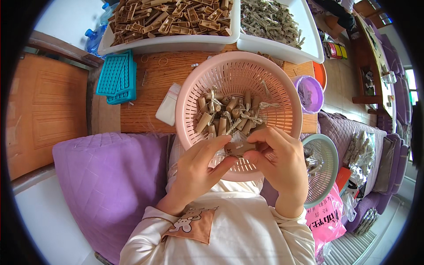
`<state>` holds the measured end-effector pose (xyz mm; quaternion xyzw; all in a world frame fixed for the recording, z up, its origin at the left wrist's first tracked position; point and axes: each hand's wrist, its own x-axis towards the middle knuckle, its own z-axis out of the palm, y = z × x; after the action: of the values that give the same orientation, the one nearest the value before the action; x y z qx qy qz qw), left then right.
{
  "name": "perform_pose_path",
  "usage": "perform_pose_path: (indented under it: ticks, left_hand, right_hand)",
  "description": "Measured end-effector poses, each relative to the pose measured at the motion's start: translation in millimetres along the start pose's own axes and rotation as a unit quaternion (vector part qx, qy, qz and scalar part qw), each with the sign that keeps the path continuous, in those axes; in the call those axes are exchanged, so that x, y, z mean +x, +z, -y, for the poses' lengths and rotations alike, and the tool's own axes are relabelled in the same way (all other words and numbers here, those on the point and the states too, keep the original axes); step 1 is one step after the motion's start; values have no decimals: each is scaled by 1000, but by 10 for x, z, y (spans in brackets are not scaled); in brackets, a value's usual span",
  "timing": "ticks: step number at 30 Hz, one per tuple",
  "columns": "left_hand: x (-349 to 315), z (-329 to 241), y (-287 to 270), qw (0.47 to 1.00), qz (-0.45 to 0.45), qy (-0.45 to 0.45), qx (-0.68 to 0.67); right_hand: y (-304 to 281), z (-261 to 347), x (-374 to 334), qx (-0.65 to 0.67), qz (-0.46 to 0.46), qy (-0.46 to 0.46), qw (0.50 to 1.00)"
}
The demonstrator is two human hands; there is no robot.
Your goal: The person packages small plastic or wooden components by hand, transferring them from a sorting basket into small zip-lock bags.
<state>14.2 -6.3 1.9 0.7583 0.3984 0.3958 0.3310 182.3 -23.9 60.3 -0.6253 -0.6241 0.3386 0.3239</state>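
Note:
My left hand (197, 164) and my right hand (282, 160) hold a small brown plastic casing (237, 149) between them, above the near rim of the basket. Fingers and thumbs of both hands pinch it at its two ends. A bit of clear film seems to lie against its upper side. Below and beyond my hands is a pink slotted plastic basket (189, 102). In it lie several brown plastic casings (203, 122) and thin tied bundles of pale cable (215, 100). My hands hide part of the basket's near side.
White tubs hold open brown shells (179, 21) and bundled cables (274, 24) at the back. Teal trays (117, 76) and a white pad (168, 105) lie left on the wooden table (145, 112). A purple bucket (321, 95) and a grey-green basket (332, 152) stand right.

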Motion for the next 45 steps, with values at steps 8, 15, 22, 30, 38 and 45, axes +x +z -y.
perform_pose_path:
  ticks: [8,15,22,30,38,45]
  left_hand:
    - [-62,36,-84,923,111,-171,-327]
    - [15,-25,-119,885,107,-229,-390]
    - [88,-19,-131,883,55,-216,-413]
    - [207,-48,-225,897,151,-242,-337]
    - [235,-32,-143,895,157,-241,-340]
    - [248,-35,-56,881,37,-221,-417]
  right_hand:
    - [-44,-172,56,37,52,-158,985]
    - [83,-324,108,38,-40,-227,972]
    - [103,-357,75,30,-32,-284,958]
    - [33,-330,91,30,38,-255,966]
    - [217,-399,48,108,55,-197,973]
    - [444,-277,-5,493,-108,2,863]
